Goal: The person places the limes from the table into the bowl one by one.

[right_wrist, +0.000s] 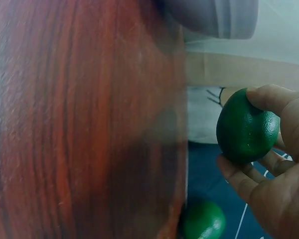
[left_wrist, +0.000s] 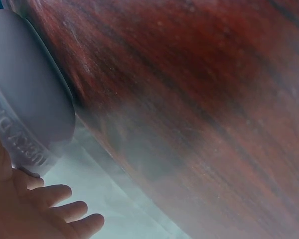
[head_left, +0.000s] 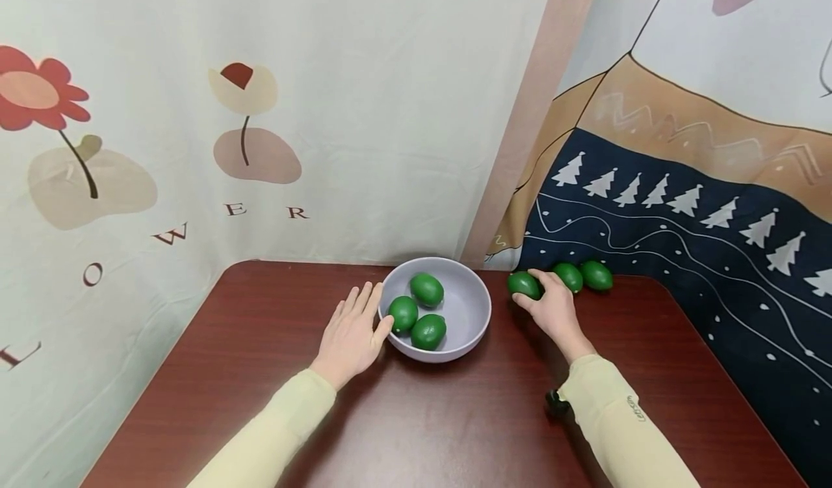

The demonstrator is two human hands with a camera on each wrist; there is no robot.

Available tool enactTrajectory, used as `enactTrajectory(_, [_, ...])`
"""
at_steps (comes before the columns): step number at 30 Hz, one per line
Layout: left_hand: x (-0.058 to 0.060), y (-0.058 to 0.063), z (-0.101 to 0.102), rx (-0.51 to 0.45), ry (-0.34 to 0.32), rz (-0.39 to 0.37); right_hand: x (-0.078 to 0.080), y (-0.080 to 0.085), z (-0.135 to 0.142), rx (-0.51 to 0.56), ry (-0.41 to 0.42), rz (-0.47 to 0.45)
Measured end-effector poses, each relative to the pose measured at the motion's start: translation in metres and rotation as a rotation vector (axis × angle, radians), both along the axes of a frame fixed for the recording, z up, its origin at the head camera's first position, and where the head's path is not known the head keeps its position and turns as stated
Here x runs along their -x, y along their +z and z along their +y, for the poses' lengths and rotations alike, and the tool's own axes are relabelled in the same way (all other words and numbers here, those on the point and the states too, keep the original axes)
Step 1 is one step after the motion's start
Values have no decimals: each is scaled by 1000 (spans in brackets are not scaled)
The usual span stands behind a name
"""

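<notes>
A lavender bowl (head_left: pixel 468 315) stands near the table's back edge with three green limes in it, one of them a lime (head_left: pixel 427 289) toward the back. My left hand (head_left: pixel 351 336) lies against the bowl's left side, fingers straight and thumb at the rim. In the left wrist view the bowl's outer wall (left_wrist: pixel 35 74) shows raised letters beside that hand. To the right of the bowl my right hand (head_left: pixel 552 307) pinches another lime (head_left: pixel 522 284) between thumb and fingers. The right wrist view shows this lime (right_wrist: pixel 246 127) held up off the table.
Two more limes, a nearer lime (head_left: pixel 568 277) and a farther lime (head_left: pixel 596 276), sit at the back right of the dark red wooden table (head_left: pixel 442 430). Printed curtains (head_left: pixel 390 112) hang right behind the table. A small black object (head_left: pixel 555 404) is at the right wrist.
</notes>
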State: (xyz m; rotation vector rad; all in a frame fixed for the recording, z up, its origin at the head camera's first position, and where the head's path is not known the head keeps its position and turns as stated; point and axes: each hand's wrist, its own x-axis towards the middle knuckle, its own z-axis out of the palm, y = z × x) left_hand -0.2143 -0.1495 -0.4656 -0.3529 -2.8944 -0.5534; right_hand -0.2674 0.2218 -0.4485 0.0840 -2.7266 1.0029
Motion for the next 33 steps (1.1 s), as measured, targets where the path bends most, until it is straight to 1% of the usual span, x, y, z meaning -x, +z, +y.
enactTrajectory(8, [0,0,-1,21,-4,14,-4,9,-11,27,18,21])
enactTrajectory(16, [0,0,-1,37,-9,47,-6,14,-21,57,48,42])
enactTrajectory(23, [0,-1,-1,43,-9,48,-8,17,-27,83,70,52])
enactTrajectory(28, [-1,-1,-1,33,-9,43,-9,18,-29,82,77,52])
enactTrajectory(33, [-1,-1,-1,34,-8,43,-9,18,-33,73,82,74])
